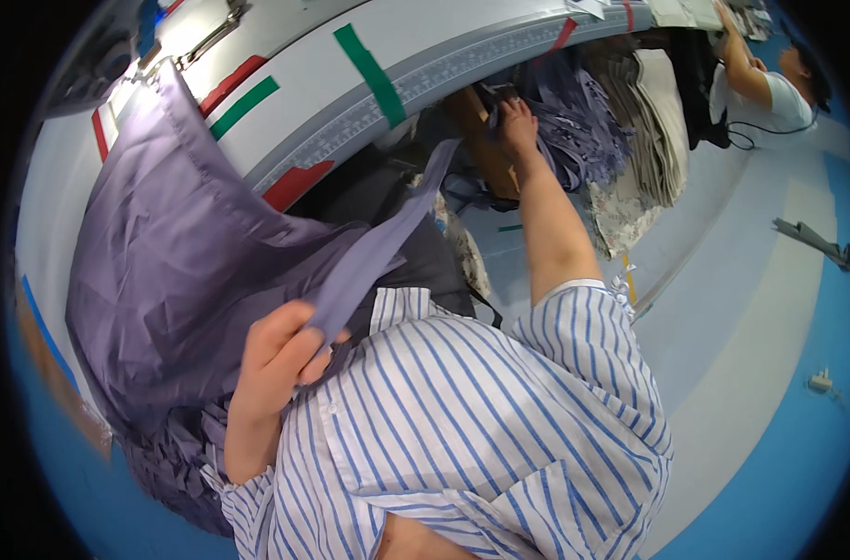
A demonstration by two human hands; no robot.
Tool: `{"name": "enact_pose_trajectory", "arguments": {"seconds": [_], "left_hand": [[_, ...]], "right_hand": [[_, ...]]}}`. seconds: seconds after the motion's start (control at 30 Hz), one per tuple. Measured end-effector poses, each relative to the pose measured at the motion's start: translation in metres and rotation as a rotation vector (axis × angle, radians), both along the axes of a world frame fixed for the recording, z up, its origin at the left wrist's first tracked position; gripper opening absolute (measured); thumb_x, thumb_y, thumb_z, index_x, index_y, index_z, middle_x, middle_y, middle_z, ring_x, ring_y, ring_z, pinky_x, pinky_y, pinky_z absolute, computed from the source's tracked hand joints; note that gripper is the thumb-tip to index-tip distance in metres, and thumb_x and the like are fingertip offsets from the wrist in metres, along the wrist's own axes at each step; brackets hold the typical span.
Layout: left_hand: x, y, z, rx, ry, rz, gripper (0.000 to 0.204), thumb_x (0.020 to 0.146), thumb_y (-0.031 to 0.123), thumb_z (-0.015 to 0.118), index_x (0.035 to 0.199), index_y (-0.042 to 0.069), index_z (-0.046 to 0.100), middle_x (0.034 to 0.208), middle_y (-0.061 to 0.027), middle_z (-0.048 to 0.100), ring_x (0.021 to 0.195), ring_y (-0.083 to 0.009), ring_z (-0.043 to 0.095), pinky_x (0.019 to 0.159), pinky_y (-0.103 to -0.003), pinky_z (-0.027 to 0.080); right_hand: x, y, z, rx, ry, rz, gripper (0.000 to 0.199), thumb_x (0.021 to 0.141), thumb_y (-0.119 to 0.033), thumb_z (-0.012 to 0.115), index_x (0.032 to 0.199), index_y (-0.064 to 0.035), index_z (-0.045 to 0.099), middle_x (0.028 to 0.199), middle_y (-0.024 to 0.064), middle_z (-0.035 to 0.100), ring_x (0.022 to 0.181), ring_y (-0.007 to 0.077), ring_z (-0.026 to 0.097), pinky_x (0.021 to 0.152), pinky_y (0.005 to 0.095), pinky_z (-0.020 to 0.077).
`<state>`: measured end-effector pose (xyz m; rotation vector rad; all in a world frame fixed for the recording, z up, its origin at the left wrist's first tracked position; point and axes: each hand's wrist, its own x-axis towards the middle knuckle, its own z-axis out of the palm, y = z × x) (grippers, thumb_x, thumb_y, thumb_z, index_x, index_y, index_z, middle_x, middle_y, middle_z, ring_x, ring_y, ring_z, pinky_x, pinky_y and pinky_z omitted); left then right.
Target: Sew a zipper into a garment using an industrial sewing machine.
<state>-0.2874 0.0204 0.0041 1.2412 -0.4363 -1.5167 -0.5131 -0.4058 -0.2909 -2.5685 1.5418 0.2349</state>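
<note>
- Striped shirt (462, 420) fills the lower foreground.
- Left hand (280, 359) pinches the near end of a purple strip (378, 247) between thumb and fingers.
- Strip runs up and right from that hand, over dark fabric.
- Purple cloth (182, 261) drapes off the white table (350, 84), left of the strip.
- Right hand (516, 126), arm stretched out, reaches into a purple heap (583, 121) under the table edge; its grip cannot be told.
- Another person (770, 84) works far right.

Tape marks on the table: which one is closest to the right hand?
The long green tape strip near the table's curved edge; the right hand reaches just beyond it. The short green and red strips lie farther left.
</note>
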Motion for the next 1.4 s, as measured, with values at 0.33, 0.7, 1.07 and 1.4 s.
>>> {"name": "enact_pose_trajectory", "arguments": {"seconds": [0.33, 0.7, 1.07, 1.4], "left_hand": [[0.001, -0.001, 0.004, 0.173, -0.204, -0.177, 0.018, 0.1, 0.008, 0.055, 0.109, -0.002, 0.066, 0.068, -0.001, 0.063, 0.051, -0.0034, 0.047, 0.049, -0.021, 0.036], [0.048, 0.028, 0.016, 0.141, 0.027, 0.032, 0.032, 0.101, 0.009, 0.053, 0.126, -0.011, 0.059, 0.099, -0.0178, 0.073, 0.082, -0.0169, 0.074, 0.069, -0.025, 0.061], [0.062, 0.043, 0.005, 0.093, 0.01, 0.11, 0.034, 0.1, 0.009, 0.053, 0.126, -0.011, 0.058, 0.099, -0.019, 0.073, 0.082, -0.0188, 0.074, 0.065, -0.024, 0.06], [0.079, 0.076, -0.002, 0.039, -0.216, 0.183, 0.03, 0.097, 0.008, 0.058, 0.122, -0.008, 0.063, 0.087, -0.0132, 0.074, 0.076, -0.015, 0.071, 0.064, -0.025, 0.057]], "right_hand": [[0.072, 0.214, 0.215, 0.541, -0.892, 0.931, 0.06, 0.082, -0.019, 0.075, 0.139, -0.0106, 0.057, 0.125, 0.0103, 0.064, 0.121, 0.031, 0.059, 0.106, 0.0428, 0.0452], [0.12, 0.194, 0.231, 0.595, -0.796, 0.649, 0.016, 0.098, -0.005, 0.055, 0.105, -0.0002, 0.068, 0.095, 0.0122, 0.072, 0.088, 0.0231, 0.07, 0.08, 0.0309, 0.0524], [0.086, 0.147, 0.226, 1.087, -0.622, 0.643, 0.042, 0.08, -0.026, 0.081, 0.107, 0.0032, 0.069, 0.1, 0.0113, 0.071, 0.092, 0.0204, 0.067, 0.085, 0.032, 0.0504], [0.089, 0.109, 0.251, 0.721, -0.553, 0.668, 0.014, 0.087, -0.001, 0.067, 0.099, 0.0067, 0.065, 0.085, 0.0056, 0.061, 0.075, 0.0131, 0.058, 0.068, 0.0256, 0.0454]]}}
